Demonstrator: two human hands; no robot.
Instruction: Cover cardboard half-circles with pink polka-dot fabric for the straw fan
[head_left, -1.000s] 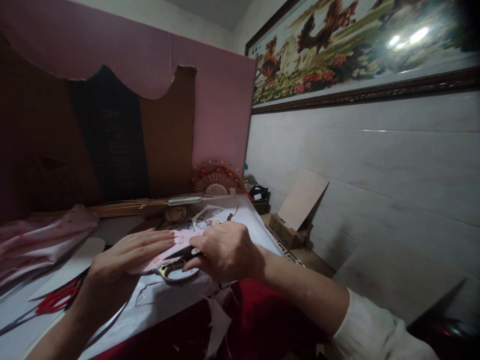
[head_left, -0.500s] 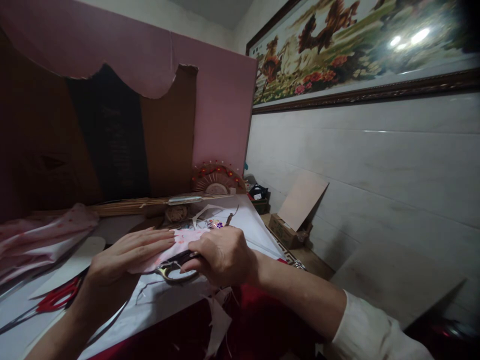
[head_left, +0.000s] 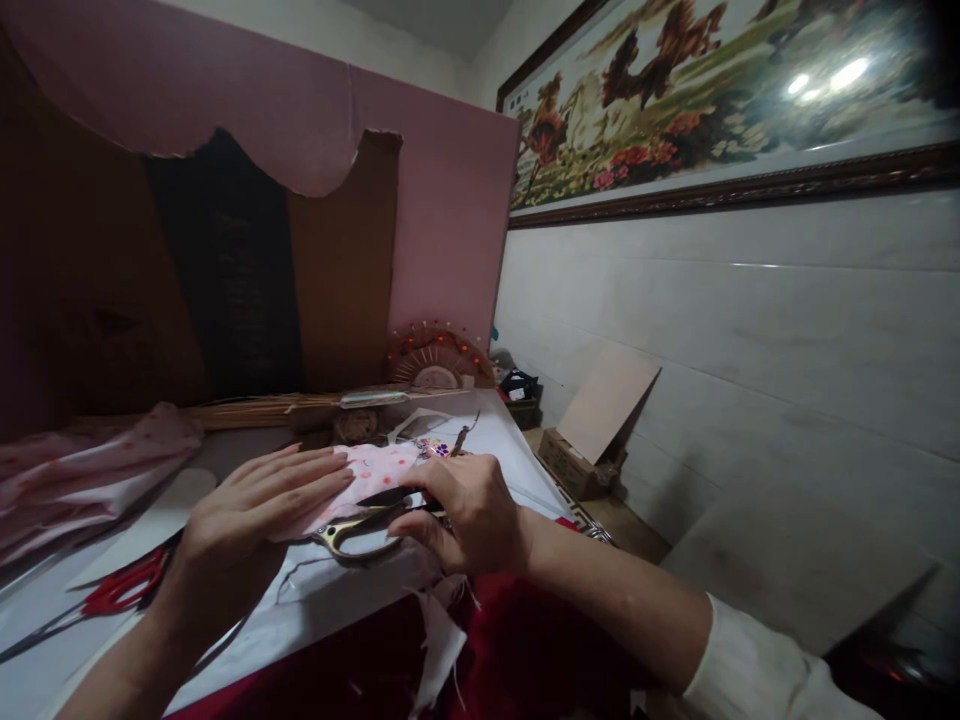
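My left hand (head_left: 259, 500) lies flat with fingers stretched out on a small piece of pink dotted fabric (head_left: 367, 475) on the white table top (head_left: 330, 590). My right hand (head_left: 469, 510) is closed around brass-handled scissors (head_left: 360, 530), whose dark blades reach under the fabric's near edge. The two hands sit close together, the scissors between them.
Red-handled scissors (head_left: 112, 592) lie at the left. More pink fabric (head_left: 82, 470) is bunched at the far left. Bamboo sticks (head_left: 255, 408), a pin cushion (head_left: 439, 358) and paper scraps sit behind. Pink cardboard (head_left: 442, 210) stands at the back; a cardboard box (head_left: 581, 462) is on the floor right.
The right hand has turned and lifted a little with the scissors, so the handles show more. More of the pink fabric shows between the hands. The left hand stays pressed flat.
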